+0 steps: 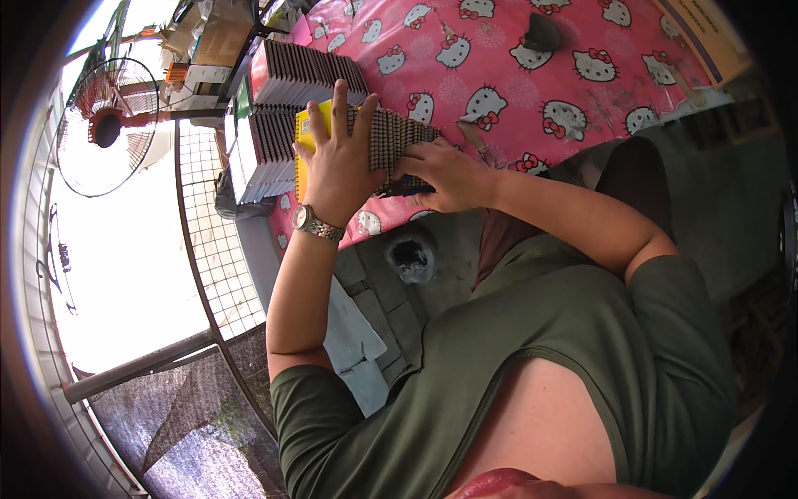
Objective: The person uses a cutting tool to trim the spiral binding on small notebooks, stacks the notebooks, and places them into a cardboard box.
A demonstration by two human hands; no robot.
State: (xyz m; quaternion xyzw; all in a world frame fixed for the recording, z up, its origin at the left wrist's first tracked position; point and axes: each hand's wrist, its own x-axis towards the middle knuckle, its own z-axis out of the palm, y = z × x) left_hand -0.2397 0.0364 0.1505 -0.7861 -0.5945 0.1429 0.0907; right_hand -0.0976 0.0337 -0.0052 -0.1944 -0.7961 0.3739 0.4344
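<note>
A row of spiral notebooks [391,137] lies on the pink table cover, with the wire-bound edges facing up. A yellow cover [301,158] closes its left end. My left hand [339,166], with a metal watch at the wrist, rests across the left part of the row, its fingers spread. At the right end, my right hand [453,176] has its fingers bent around the notebooks' near edge; some fingertips are hidden. Just behind and left stand more bound notebooks, a white-covered stack [253,158] and a red-covered stack [303,71].
The pink cartoon-print table cover [507,62] carries a dark object [542,33] and a cardboard box [706,33] at the far right. A fan [106,126] stands at the left near a wire mesh [220,224]. Below the table edge sits a plastic-lined bin [411,258].
</note>
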